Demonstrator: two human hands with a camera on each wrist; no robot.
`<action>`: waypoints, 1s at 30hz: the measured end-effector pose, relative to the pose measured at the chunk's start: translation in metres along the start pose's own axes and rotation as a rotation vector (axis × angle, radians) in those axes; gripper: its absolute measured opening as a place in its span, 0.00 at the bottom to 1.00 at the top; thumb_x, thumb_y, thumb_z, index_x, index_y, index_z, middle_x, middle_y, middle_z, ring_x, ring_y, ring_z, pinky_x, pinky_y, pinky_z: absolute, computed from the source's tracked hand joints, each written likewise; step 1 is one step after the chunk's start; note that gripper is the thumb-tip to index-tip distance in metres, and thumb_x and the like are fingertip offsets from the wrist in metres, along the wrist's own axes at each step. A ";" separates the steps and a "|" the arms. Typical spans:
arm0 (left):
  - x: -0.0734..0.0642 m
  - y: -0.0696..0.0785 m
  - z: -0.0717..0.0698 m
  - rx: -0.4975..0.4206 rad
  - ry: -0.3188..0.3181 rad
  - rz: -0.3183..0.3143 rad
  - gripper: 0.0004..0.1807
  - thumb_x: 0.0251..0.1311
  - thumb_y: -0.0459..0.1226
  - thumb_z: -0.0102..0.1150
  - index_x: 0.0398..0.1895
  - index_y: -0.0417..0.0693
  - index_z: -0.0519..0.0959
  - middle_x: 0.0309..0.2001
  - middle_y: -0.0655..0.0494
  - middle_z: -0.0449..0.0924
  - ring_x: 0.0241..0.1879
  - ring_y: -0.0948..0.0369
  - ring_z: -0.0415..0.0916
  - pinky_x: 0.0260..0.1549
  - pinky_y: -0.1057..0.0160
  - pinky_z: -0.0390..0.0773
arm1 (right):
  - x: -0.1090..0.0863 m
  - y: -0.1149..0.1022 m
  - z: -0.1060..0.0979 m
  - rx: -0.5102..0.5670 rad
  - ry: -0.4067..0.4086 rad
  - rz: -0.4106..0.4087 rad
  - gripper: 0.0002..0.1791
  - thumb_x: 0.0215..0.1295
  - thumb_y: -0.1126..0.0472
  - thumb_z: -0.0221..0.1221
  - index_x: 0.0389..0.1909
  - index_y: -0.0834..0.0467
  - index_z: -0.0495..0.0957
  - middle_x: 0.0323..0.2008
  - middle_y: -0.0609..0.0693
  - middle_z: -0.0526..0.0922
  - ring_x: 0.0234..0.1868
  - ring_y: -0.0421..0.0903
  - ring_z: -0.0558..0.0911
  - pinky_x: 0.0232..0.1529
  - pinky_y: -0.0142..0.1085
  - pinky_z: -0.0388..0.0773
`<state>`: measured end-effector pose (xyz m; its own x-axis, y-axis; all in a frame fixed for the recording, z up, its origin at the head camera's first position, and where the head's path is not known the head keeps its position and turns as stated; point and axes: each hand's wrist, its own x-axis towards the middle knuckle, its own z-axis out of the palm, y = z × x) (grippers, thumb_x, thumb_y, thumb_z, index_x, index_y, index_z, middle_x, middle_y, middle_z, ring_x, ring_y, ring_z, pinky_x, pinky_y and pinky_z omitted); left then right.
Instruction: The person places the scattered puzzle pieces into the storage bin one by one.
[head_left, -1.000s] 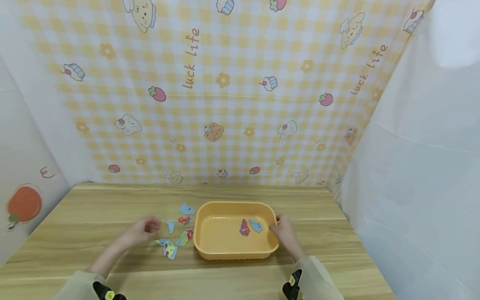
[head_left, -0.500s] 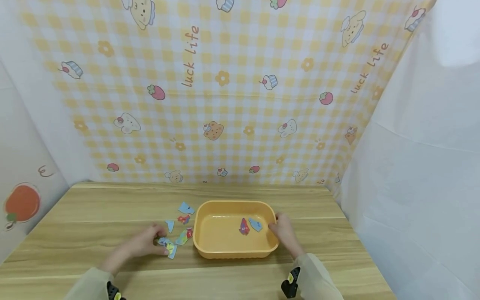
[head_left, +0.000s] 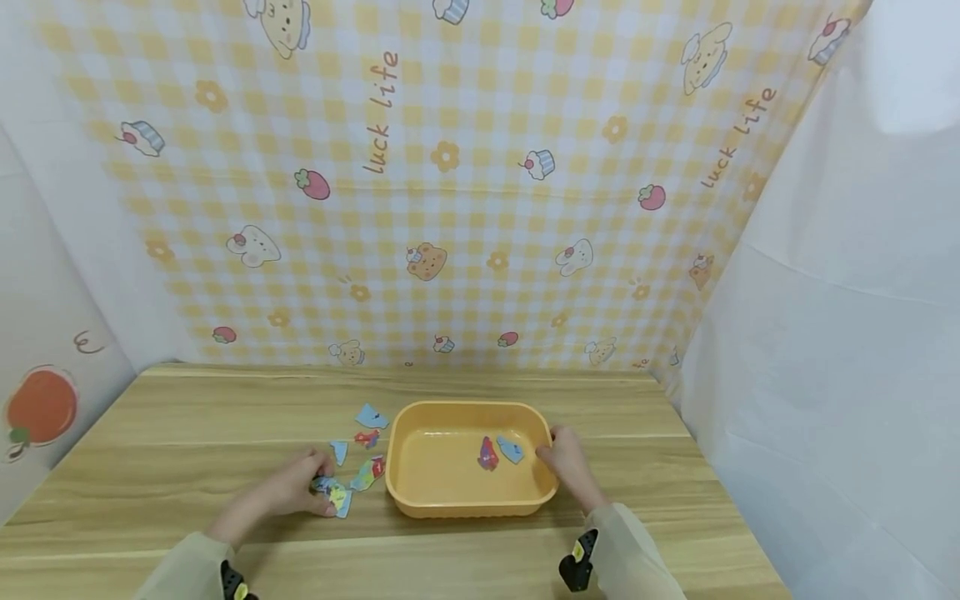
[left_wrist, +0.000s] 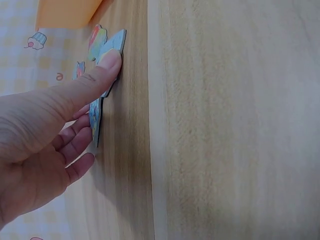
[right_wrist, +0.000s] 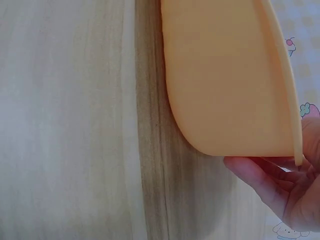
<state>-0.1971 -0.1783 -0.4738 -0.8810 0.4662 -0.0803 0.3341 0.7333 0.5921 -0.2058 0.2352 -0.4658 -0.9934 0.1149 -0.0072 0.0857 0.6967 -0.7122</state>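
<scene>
On the table, my left hand (head_left: 294, 487) holds a blue-and-yellow jigsaw puzzle piece (head_left: 339, 495) between thumb and fingers. The left wrist view shows the thumb lying on a light blue piece (left_wrist: 116, 41), while the fingers curl at the edge of a second blue piece (left_wrist: 95, 117) overlapping it. My right hand (head_left: 572, 470) grips the right rim of a yellow plastic basin (head_left: 435, 493), thumb over the inner side. In the right wrist view its fingers (right_wrist: 250, 172) sit under the rim against the outer wall.
Inside the basin lie a red-purple piece (head_left: 487, 454) and a blue piece (head_left: 511, 450). Left of it are a green-red piece (head_left: 367, 473), a small red piece (head_left: 367, 438) and blue pieces (head_left: 372, 417). A checked cloth (head_left: 465, 208) hangs behind the wooden table (head_left: 225, 408).
My left hand has moved right and down onto the nearest puzzle pieces, its thumb and fingers closing around them. The right hand keeps its hold on the basin, which stays in place.
</scene>
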 end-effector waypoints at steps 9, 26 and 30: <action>-0.007 -0.007 -0.002 -0.064 0.007 0.070 0.23 0.36 0.39 0.72 0.32 0.42 0.69 0.31 0.54 0.68 0.32 0.63 0.64 0.29 0.71 0.67 | -0.010 -0.019 -0.002 -0.046 -0.008 0.084 0.10 0.46 0.74 0.55 0.32 0.74 0.75 0.25 0.59 0.79 0.23 0.45 0.77 0.23 0.35 0.77; -0.010 -0.014 -0.029 -0.280 -0.114 0.202 0.08 0.51 0.32 0.60 0.33 0.36 0.76 0.31 0.49 0.78 0.30 0.71 0.72 0.31 0.72 0.76 | -0.005 -0.020 -0.006 -0.092 0.011 0.090 0.10 0.46 0.74 0.56 0.32 0.73 0.76 0.26 0.59 0.79 0.24 0.45 0.76 0.24 0.35 0.77; -0.009 -0.012 -0.036 -0.317 -0.127 0.209 0.08 0.54 0.32 0.58 0.34 0.34 0.75 0.31 0.49 0.77 0.31 0.72 0.72 0.31 0.72 0.76 | -0.005 -0.019 -0.005 -0.084 0.004 0.097 0.10 0.46 0.74 0.55 0.32 0.73 0.75 0.26 0.59 0.79 0.23 0.45 0.76 0.24 0.35 0.77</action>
<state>-0.2048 -0.2092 -0.4516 -0.7498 0.6614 -0.0191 0.3640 0.4364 0.8229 -0.2025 0.2250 -0.4484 -0.9799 0.1869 -0.0702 0.1874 0.7393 -0.6468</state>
